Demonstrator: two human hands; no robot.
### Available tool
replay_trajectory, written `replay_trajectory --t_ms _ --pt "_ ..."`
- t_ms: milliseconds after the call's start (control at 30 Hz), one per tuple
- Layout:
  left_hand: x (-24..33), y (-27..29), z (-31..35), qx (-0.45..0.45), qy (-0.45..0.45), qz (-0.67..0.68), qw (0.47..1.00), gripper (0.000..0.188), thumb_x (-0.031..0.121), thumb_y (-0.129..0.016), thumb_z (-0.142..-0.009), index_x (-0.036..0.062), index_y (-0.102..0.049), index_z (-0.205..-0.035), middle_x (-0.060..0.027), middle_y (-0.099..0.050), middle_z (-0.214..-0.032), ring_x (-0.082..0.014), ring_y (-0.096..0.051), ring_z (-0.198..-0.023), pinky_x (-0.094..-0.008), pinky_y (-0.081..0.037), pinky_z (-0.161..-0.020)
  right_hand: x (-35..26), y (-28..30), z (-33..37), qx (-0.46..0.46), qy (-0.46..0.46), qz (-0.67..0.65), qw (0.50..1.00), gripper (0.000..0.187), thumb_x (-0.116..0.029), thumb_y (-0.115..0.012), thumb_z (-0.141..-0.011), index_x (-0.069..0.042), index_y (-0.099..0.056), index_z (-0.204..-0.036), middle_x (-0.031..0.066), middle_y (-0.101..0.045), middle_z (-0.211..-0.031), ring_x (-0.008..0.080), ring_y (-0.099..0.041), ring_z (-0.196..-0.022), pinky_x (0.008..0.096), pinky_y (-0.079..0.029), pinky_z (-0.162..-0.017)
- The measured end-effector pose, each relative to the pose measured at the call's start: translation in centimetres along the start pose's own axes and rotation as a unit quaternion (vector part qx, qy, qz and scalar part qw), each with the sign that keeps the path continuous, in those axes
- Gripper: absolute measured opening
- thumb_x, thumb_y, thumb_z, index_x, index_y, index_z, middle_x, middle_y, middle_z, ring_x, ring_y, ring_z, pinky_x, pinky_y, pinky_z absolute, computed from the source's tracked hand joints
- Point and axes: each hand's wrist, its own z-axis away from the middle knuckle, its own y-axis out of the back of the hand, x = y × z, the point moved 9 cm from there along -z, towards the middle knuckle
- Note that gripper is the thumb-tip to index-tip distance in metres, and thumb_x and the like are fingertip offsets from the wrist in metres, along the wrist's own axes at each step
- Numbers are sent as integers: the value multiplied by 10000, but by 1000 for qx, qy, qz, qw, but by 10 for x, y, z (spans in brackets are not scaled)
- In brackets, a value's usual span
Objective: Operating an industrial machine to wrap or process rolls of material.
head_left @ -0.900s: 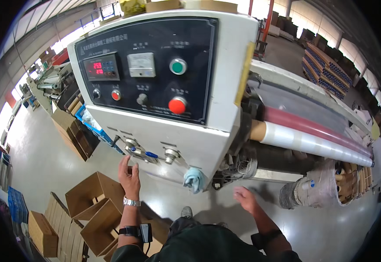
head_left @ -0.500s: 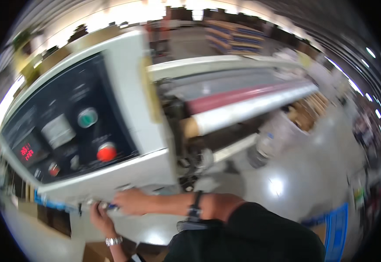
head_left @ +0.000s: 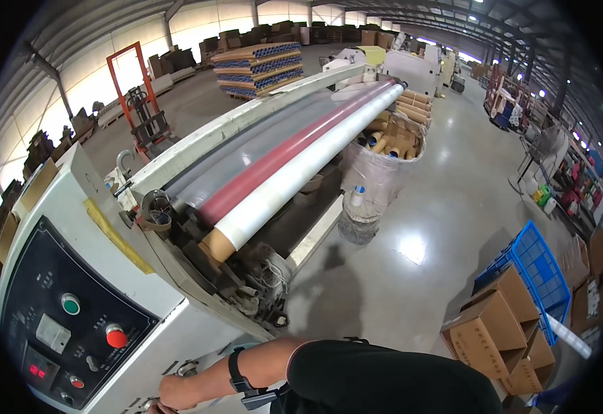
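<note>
My right hand reaches across to the left and rests low on the front of a white machine, by a small metal fitting under the control panel. Its fingers curl down at the picture's lower edge, and what they hold is hidden. A black strap sits on that wrist, and my black sleeve fills the lower middle. The dark control panel carries a green button, a red button and a red digit display. My left hand is out of the picture.
A long roll of white film on a cardboard core lies beside a red roller on the machine. A wrapped bin of cardboard tubes stands on the glossy floor. At the right are a blue crate and open cardboard boxes.
My head has turned right, from the panel to the rollers and hall. My right hand crossed over to the fittings under the panel. The left hand has dropped out of view.
</note>
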Motion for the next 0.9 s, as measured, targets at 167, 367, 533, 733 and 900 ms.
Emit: replay_trajectory --t_ms 167,367,533,733,900 --pt "4 5 -2 -13 8 -33 999 336 298 -543 -921 -19 -650 -951 -227 -643 -891 -382 -609 -800 -458 -481 -713 2 10 5 7 -19 -8 1000 67 -160 -645 -613 -100 -674 -607 101 -668 -655 268 -669 -675 383 -525 -615" --pt "-3 -1 -6 -37 7 -23 999 312 271 -546 -920 -23 -647 -945 -232 -640 -851 -387 -610 -746 -452 -487 -670 5 14 8 59 -38 -18 997 109 -169 -634 -643 -72 -679 -623 118 -665 -657 278 -668 -681 386 -528 -622" --pt "10 4 -6 -35 4 -25 999 273 226 -560 -908 -26 -645 -969 -244 -637 -886 -390 -605 -775 -454 -482 -708 8 2 0 77 -43 11 996 103 -174 -655 -603 -82 -685 -637 117 -673 -681 272 -671 -695 388 -532 -628" --pt "1 2 -5 -33 -8 -34 999 304 260 -545 -918 -23 -638 -975 -240 -634 -904 -399 -599 -814 -467 -475 -731 5 -6 -4 59 -22 14 998 135 -156 -602 -670 -54 -681 -631 136 -665 -670 295 -663 -673 403 -530 -619" --pt "-4 2 -6 -18 -5 -27 999 312 275 -556 -916 -22 -638 -967 -236 -636 -893 -398 -599 -805 -464 -478 -727 5 -5 -3 47 -30 6 998 141 -154 -597 -675 -49 -681 -633 138 -663 -665 291 -662 -669 401 -530 -615"
